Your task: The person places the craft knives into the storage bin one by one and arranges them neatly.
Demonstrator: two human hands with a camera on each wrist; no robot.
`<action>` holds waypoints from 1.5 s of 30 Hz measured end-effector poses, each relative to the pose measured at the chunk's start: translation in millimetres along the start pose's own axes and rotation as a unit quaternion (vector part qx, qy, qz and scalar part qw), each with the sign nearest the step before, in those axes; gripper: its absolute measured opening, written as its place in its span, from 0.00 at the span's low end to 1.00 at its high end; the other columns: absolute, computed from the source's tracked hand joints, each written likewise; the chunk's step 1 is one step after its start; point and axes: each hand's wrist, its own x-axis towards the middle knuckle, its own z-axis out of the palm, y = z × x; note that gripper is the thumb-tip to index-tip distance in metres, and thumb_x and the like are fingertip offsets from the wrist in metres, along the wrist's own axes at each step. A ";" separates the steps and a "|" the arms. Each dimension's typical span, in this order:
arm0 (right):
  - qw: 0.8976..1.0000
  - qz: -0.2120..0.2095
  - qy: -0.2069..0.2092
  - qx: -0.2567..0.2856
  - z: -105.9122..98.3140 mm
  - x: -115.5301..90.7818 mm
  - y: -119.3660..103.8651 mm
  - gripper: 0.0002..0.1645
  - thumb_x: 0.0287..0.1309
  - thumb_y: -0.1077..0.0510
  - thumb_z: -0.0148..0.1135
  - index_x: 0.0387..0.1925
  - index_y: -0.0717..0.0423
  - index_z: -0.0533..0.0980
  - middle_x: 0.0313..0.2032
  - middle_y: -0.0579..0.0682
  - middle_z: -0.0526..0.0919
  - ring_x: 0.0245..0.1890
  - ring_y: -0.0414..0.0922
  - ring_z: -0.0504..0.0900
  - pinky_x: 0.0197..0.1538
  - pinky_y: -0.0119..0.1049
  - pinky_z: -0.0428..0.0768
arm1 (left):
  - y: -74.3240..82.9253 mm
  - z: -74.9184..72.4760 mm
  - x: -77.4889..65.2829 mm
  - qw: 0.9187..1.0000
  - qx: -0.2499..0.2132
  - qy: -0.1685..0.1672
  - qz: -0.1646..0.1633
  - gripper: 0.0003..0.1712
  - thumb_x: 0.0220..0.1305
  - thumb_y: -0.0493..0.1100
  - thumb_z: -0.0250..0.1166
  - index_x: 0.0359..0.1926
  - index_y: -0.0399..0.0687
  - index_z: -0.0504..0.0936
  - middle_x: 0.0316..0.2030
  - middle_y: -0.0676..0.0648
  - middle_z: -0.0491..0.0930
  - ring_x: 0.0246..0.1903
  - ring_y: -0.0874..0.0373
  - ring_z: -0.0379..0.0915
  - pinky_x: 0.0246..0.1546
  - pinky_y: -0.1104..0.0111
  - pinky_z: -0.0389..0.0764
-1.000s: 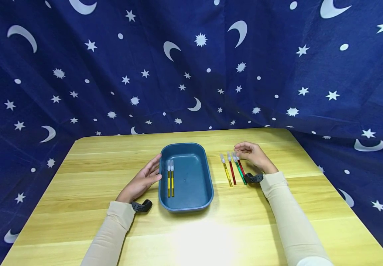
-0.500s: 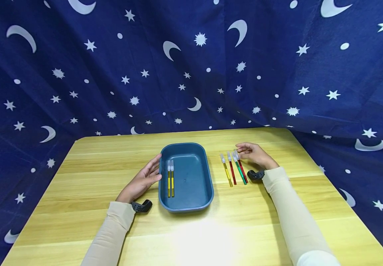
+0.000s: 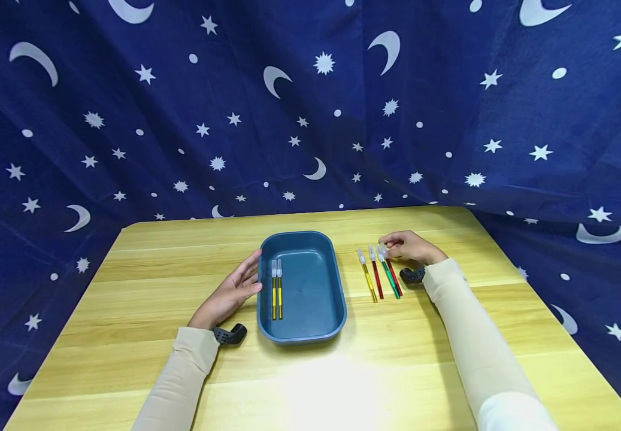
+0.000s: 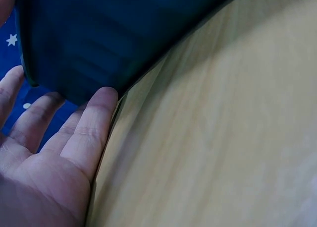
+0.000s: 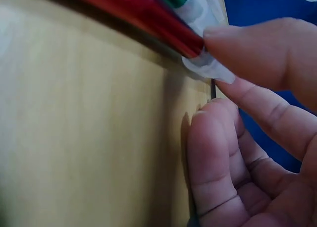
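Observation:
A dark blue plastic tray (image 3: 302, 335) sits mid-table with two yellow craft knives (image 3: 280, 299), clear-capped, lying side by side along its left. My left hand (image 3: 227, 293) rests against the tray's left side, fingers extended and touching its wall, as the left wrist view also shows. To the tray's right lie a yellow craft knife (image 3: 370, 282), a red one and a green craft knife (image 3: 391, 276). Rightmost is another red craft knife (image 5: 143, 19); my right hand (image 3: 417, 247) pinches its clear cap (image 5: 205, 68) between thumb and index finger, other fingers curled.
The light wooden table (image 3: 143, 287) runs back to a dark blue curtain (image 3: 310, 137) with moons and stars. Black wrist cameras are strapped to both wrists. Bright glare lies on the table in front of the tray.
My right hand has shifted slightly and its thumb and index finger have closed on the right-hand red craft knife's cap. My left hand and the tray have stayed put.

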 end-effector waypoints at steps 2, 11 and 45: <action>1.000 0.000 -0.002 -0.003 -0.1 0.2 -0.7 0.30 0.69 0.70 0.66 0.67 0.82 0.71 0.49 0.61 0.78 0.45 0.46 0.73 0.43 0.30 0.77 | -0.8 0.2 0.1 1.000 -0.001 0.000 -0.001 0.49 0.83 0.34 0.59 0.90 0.51 0.38 0.87 0.36 0.38 0.84 0.33 0.36 0.67 0.74 0.73; 1.000 -0.006 0.003 -0.003 -1.0 -1.3 2.5 0.26 0.69 0.70 0.65 0.64 0.81 0.73 0.49 0.63 0.79 0.46 0.46 0.75 0.45 0.28 0.78 | -2.0 0.5 0.3 1.000 -0.004 -0.001 0.000 0.50 0.82 0.35 0.60 0.89 0.51 0.38 0.87 0.36 0.38 0.84 0.33 0.36 0.67 0.74 0.73; 0.992 -0.075 0.094 0.045 8.6 -35.8 -22.2 0.30 0.73 0.73 0.61 0.72 0.77 0.67 0.58 0.77 0.75 0.42 0.49 0.89 0.45 0.47 0.92 | -1.0 0.3 0.4 1.000 -0.017 -0.005 0.007 0.49 0.83 0.32 0.58 0.89 0.49 0.37 0.87 0.35 0.38 0.84 0.34 0.35 0.68 0.74 0.73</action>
